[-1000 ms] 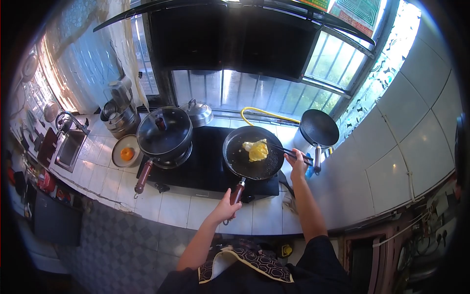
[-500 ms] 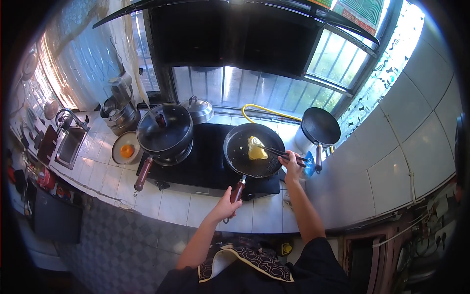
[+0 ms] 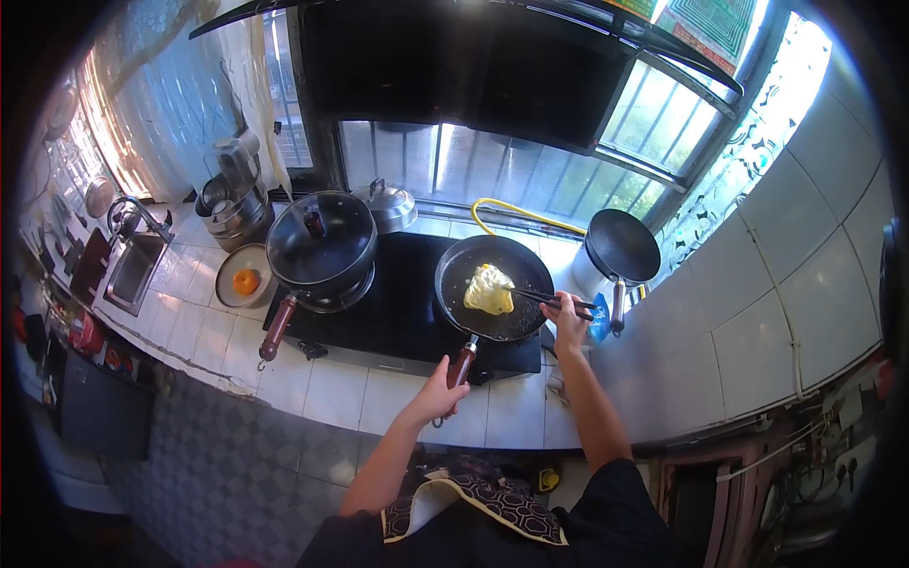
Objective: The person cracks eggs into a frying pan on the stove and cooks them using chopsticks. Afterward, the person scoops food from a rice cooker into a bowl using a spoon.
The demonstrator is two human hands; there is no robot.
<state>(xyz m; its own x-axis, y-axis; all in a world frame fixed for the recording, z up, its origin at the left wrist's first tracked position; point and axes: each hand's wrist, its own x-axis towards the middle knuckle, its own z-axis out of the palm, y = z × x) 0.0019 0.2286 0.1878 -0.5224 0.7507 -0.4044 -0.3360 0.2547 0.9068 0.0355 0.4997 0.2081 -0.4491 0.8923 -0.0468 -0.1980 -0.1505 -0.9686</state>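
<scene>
My left hand (image 3: 439,391) is wrapped round the wooden handle (image 3: 463,363) of a black frying pan (image 3: 528,317) on the right side of the stove. Dark chopsticks (image 3: 544,298) are held in my right hand (image 3: 570,323), just beyond the pan's right rim. Their tips reach the right edge of a fried egg (image 3: 489,290), which lies spread out, white with some yellow, near the pan's middle. Whether the tips pinch the egg or only touch it cannot be made out.
A lidded wok (image 3: 320,241) sits on the stove's left burner. Left of it is a plate (image 3: 227,285) with something orange. A small dark pan (image 3: 623,244) rests on a pot at the right. The sink (image 3: 135,275) is far left, a steel lid (image 3: 390,206) behind the stove.
The egg has gone from bunched and folded to lying flatter, slightly left in the pan. The chopsticks have shifted towards its right edge. My left hand has stayed on the handle.
</scene>
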